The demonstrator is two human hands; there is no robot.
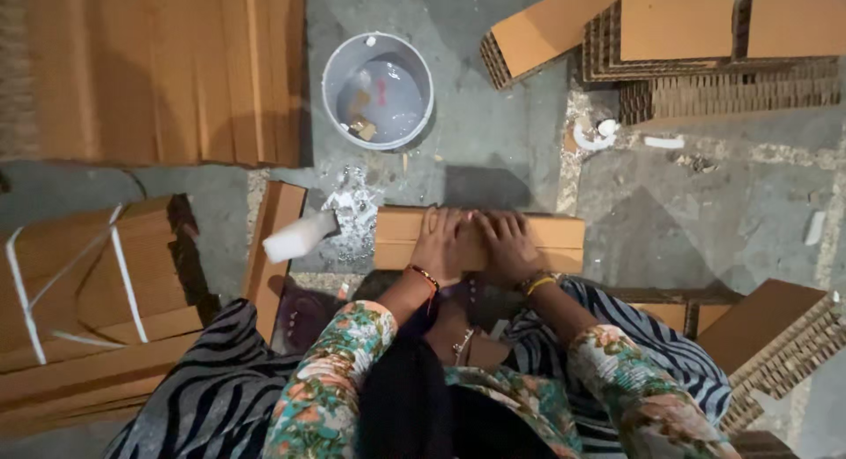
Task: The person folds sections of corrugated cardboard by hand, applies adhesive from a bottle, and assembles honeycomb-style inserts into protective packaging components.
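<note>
On the concrete floor [493,151] just in front of the person's knees lies a flat brown cardboard block [564,234], long side across the view. Both hands lie on its top, side by side and touching. The left hand [441,243] lies flat with fingers spread wide, gripping nothing; the right hand [507,246] presses down with fingers slightly curled, though whether it pinches anything is hard to tell from above. Just left of the block a white rectangular brush or sponge [300,237] rests beside a wet white smear of paste [352,214]. Beyond it stands a round grey bucket [377,91] with cloudy liquid. Honeycomb-edged cardboard blocks [696,45] are stacked at the upper right, and a bundle of flat sheets tied with white strap [97,283] lies at the left.
</note>
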